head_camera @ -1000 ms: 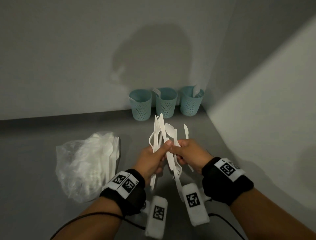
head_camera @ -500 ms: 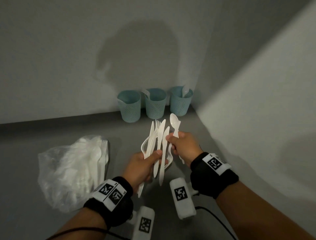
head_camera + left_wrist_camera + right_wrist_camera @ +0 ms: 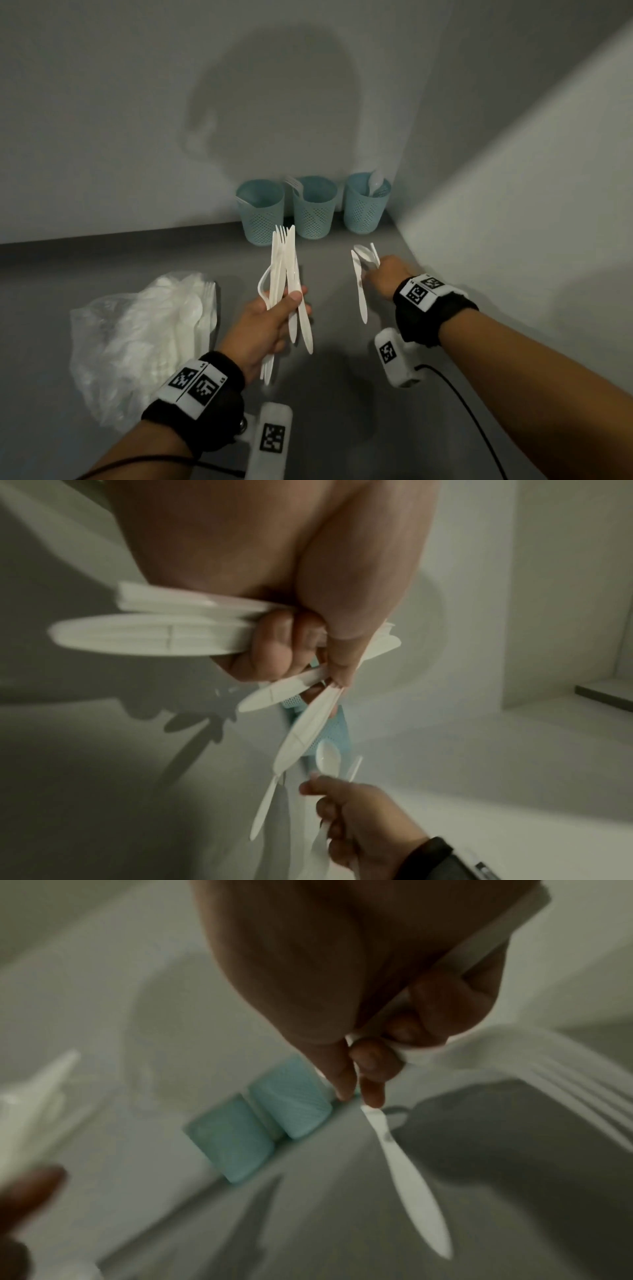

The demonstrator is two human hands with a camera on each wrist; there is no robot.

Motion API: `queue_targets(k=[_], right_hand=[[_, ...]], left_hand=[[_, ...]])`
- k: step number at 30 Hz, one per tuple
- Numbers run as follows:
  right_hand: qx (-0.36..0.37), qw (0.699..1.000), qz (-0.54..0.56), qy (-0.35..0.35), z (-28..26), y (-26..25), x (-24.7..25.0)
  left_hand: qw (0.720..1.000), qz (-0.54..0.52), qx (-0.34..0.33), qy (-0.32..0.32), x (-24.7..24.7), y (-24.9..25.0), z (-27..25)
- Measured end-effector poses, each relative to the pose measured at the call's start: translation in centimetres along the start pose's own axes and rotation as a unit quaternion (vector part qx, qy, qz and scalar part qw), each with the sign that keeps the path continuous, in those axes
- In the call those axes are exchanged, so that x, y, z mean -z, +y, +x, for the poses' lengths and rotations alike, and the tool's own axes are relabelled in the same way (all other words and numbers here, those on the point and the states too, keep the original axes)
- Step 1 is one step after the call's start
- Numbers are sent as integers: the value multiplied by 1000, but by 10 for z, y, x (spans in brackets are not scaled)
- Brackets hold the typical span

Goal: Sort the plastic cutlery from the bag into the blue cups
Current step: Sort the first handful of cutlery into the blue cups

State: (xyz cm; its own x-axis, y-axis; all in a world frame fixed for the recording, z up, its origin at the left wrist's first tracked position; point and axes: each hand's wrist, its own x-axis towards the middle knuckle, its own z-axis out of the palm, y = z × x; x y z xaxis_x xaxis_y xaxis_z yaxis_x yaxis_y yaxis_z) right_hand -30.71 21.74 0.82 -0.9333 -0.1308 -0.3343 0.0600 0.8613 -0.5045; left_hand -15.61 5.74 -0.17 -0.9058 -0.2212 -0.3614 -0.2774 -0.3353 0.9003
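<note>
Two hands (image 3: 270,322) (image 3: 388,274) grip white plastic cutlery (image 3: 286,274).

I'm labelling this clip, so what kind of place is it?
Probably a bare indoor corner set up for recording: plain grey walls, a grey floor or counter, three blue cups against the wall.

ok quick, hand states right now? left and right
Left hand: closed, gripping a bundle of white cutlery.
Right hand: closed, holding a few white pieces, a spoon among them.
</note>
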Motion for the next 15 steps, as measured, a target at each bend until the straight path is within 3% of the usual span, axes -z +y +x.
queue_targets(k=[3, 8, 12, 15], right_hand=[[-20, 998, -61, -15, 2, 6, -17], [-29, 992, -121, 35, 9, 9, -23], [-9, 988, -125, -95, 3, 3, -15], [58, 991, 13, -120, -15, -11, -8]], left_hand=[[1000, -4, 4, 4, 7, 1, 1], [1000, 5, 2, 23, 19, 4, 4], [999, -18, 4, 26, 20, 6, 4], [999, -29, 5, 22, 21, 7, 5]])
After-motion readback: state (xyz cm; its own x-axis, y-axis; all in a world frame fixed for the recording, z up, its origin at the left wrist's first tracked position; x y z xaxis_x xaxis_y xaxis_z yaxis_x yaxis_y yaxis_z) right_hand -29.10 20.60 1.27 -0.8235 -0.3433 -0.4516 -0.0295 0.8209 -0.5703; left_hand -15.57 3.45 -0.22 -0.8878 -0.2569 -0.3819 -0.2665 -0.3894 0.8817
